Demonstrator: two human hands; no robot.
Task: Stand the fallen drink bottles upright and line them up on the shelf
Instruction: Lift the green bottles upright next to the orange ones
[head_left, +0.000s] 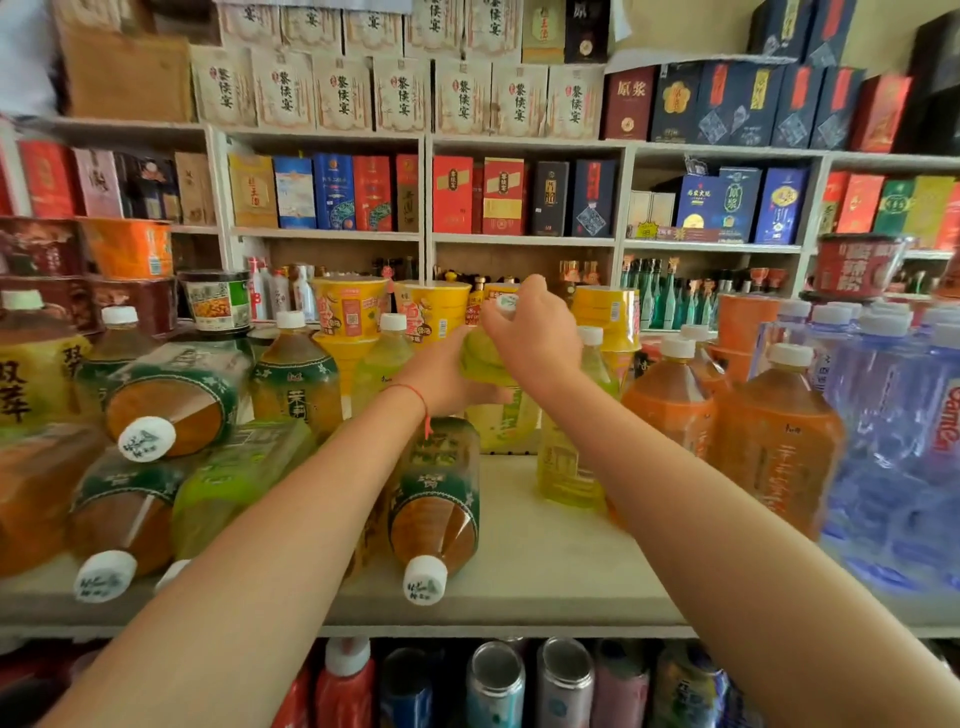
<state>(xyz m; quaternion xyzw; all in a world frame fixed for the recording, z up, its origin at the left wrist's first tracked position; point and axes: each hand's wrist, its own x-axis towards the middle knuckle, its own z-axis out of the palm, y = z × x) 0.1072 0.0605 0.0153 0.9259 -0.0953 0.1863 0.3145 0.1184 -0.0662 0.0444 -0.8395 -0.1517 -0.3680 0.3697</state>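
- Green bottle (493, 364) stands at back of shelf (545, 545), in the row's middle; landmark for all below.
- Left hand (441, 374) wraps its shoulder from the left; right hand (530, 332) curls over neck and cap.
- Left of it and nearer: fallen tea bottle (436, 499), cap toward the edge; more lie further left.
- Right of it: orange bottles (774, 441) upright.
- Judgement: full, so heavy; plastic film likely slick, walls give slightly. Grip mid-body, steady at the neck.
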